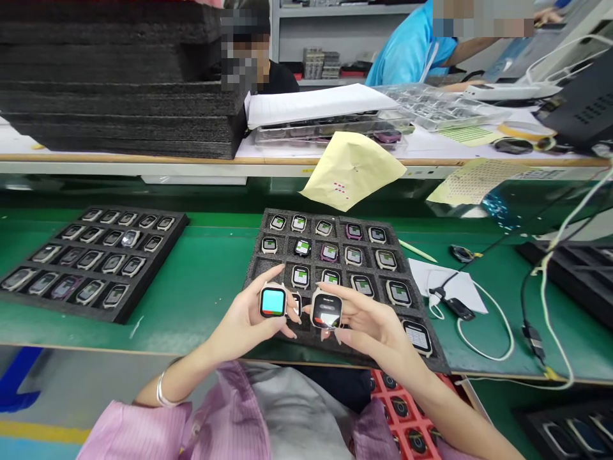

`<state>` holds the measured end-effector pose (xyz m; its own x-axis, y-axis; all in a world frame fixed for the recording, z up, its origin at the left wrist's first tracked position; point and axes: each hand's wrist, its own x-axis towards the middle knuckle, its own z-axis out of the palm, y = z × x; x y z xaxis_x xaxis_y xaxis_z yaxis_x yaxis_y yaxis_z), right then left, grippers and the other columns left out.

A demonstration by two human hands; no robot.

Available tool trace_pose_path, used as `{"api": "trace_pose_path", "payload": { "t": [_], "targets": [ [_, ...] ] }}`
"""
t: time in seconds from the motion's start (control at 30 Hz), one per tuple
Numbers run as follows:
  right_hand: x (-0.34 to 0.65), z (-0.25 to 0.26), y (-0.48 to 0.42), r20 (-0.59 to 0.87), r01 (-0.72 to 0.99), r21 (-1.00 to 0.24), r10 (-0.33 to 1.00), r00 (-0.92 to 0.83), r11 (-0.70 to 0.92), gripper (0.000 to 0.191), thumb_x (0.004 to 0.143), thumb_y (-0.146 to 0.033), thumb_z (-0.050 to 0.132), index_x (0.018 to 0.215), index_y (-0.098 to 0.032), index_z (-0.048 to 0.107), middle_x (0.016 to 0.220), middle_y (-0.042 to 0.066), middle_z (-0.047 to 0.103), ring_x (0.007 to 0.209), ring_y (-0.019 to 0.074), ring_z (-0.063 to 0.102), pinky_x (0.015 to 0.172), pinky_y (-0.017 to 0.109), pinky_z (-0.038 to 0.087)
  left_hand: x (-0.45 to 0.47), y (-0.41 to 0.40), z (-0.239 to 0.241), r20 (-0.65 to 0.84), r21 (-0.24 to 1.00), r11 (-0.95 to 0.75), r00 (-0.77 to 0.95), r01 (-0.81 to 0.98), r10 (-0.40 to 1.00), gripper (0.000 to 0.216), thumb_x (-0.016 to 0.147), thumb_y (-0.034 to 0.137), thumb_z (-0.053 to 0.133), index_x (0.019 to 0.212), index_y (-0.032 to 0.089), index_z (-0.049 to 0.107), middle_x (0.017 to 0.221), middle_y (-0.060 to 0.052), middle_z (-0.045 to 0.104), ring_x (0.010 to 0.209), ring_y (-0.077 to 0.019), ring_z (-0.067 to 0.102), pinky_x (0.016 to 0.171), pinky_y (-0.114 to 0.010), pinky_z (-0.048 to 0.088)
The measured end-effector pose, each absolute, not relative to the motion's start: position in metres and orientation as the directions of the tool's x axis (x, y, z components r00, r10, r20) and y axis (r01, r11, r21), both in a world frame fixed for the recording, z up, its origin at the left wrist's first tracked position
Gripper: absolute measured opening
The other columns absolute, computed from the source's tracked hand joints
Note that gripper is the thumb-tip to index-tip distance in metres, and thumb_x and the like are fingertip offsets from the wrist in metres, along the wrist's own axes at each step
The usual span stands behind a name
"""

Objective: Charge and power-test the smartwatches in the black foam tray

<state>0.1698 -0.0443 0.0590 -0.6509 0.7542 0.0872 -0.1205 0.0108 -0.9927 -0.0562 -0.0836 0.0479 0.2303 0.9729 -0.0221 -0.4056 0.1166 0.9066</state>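
Note:
My left hand (249,319) is closed round a small square watch body (272,301) whose screen glows cyan with a red strip at the bottom. My right hand (371,322) grips a second watch body (327,310) with a grey and red screen. Both are held just above the near edge of a black foam tray (256,262) on the green bench. The tray's pockets hold several more watch bodies with lit screens, among them one at the near right (417,337).
A second foam tray (179,231) of dark-screened watch bodies lies at the left. A white cable and connector (457,308) rest on paper at the right. A yellow sheet (352,167) hangs over the raised shelf. Stacked black foam (115,76) stands behind. Two other people sit opposite.

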Motion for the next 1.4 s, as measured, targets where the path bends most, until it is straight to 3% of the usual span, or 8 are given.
{"api": "trace_pose_path", "payload": {
  "t": [0.27, 0.43, 0.67, 0.77, 1.0, 1.13, 1.3, 1.4],
  "targets": [
    [0.162, 0.065, -0.047, 0.047, 0.012, -0.998, 0.817, -0.575, 0.066, 0.044, 0.087, -0.016, 0.064, 0.130, -0.023, 0.055, 0.083, 0.002, 0.072, 0.072, 0.0161, 0.068, 0.073, 0.029, 0.054, -0.062, -0.086, 0.042, 0.004, 0.893, 0.117, 0.268, -0.435, 0.963, 0.074, 0.080, 0.013, 0.068, 0.144, 0.023, 0.032, 0.101, -0.007, 0.059, 0.089, -0.0183, 0.061, 0.075, -0.035, 0.060],
    [0.163, 0.063, -0.044, 0.055, -0.088, -0.996, 0.790, -0.611, 0.002, 0.043, 0.085, -0.014, 0.063, 0.128, -0.022, 0.057, 0.094, 0.004, 0.072, 0.075, 0.0163, 0.069, 0.073, 0.029, 0.055, -0.063, -0.085, 0.040, 0.010, 0.896, 0.110, 0.266, -0.429, 0.964, 0.072, 0.081, 0.014, 0.067, 0.143, 0.025, 0.034, 0.101, -0.006, 0.059, 0.089, -0.0187, 0.062, 0.074, -0.034, 0.060],
    [0.156, 0.063, -0.043, 0.024, -0.073, -0.997, 0.857, -0.515, -0.016, 0.023, 0.088, -0.020, 0.061, 0.110, -0.021, 0.069, 0.085, 0.003, 0.071, 0.058, 0.0109, 0.064, 0.051, 0.020, 0.052, -0.063, -0.088, 0.036, 0.020, 0.898, 0.103, 0.273, -0.428, 0.962, 0.070, 0.082, 0.012, 0.065, 0.143, 0.024, 0.033, 0.101, -0.006, 0.059, 0.088, -0.0181, 0.062, 0.072, -0.033, 0.060],
    [0.155, 0.063, -0.043, 0.018, -0.072, -0.997, 0.863, -0.505, -0.021, 0.020, 0.088, -0.020, 0.063, 0.106, -0.021, 0.070, 0.101, 0.005, 0.070, 0.058, 0.0099, 0.063, 0.052, 0.021, 0.054, -0.064, -0.088, 0.035, 0.014, 0.898, 0.108, 0.272, -0.426, 0.962, 0.070, 0.082, 0.013, 0.066, 0.143, 0.023, 0.033, 0.100, -0.006, 0.059, 0.088, -0.0182, 0.062, 0.072, -0.033, 0.060],
    [0.161, 0.061, -0.042, 0.059, -0.146, -0.988, 0.752, -0.657, -0.050, 0.049, 0.085, -0.013, 0.065, 0.131, -0.025, 0.055, 0.095, 0.002, 0.071, 0.080, 0.0145, 0.069, 0.078, 0.028, 0.055, -0.066, -0.086, 0.034, 0.018, 0.896, 0.101, 0.263, -0.432, 0.965, 0.069, 0.082, 0.012, 0.066, 0.143, 0.025, 0.034, 0.101, -0.006, 0.060, 0.089, -0.0184, 0.062, 0.072, -0.034, 0.061],
    [0.158, 0.058, -0.044, 0.065, -0.096, -0.995, 0.783, -0.619, 0.007, 0.042, 0.086, -0.012, 0.065, 0.125, -0.025, 0.059, 0.091, 0.002, 0.070, 0.075, 0.0132, 0.068, 0.073, 0.026, 0.057, -0.067, -0.087, 0.035, 0.010, 0.894, 0.108, 0.261, -0.434, 0.965, 0.071, 0.081, 0.012, 0.066, 0.143, 0.024, 0.033, 0.101, -0.006, 0.059, 0.089, -0.0181, 0.062, 0.073, -0.033, 0.061],
    [0.154, 0.055, -0.041, 0.085, -0.015, -0.995, 0.746, -0.660, 0.099, 0.053, 0.081, -0.013, 0.071, 0.130, -0.025, 0.055, 0.125, 0.009, 0.061, 0.096, 0.0208, 0.067, 0.084, 0.035, 0.057, -0.071, -0.087, 0.036, -0.033, 0.897, 0.142, 0.257, -0.418, 0.966, 0.080, 0.079, 0.007, 0.068, 0.145, 0.027, 0.027, 0.103, -0.006, 0.058, 0.090, -0.0173, 0.062, 0.076, -0.034, 0.061],
    [0.146, 0.056, -0.031, 0.092, 0.061, -0.982, 0.739, -0.667, 0.178, 0.050, 0.083, -0.015, 0.070, 0.129, -0.025, 0.055, 0.129, 0.010, 0.058, 0.098, 0.0225, 0.066, 0.087, 0.038, 0.057, -0.079, -0.087, 0.033, -0.039, 0.895, 0.155, 0.274, -0.417, 0.961, 0.084, 0.078, 0.007, 0.069, 0.144, 0.031, 0.024, 0.105, -0.005, 0.057, 0.092, -0.0177, 0.063, 0.079, -0.036, 0.060]
  ]
}}
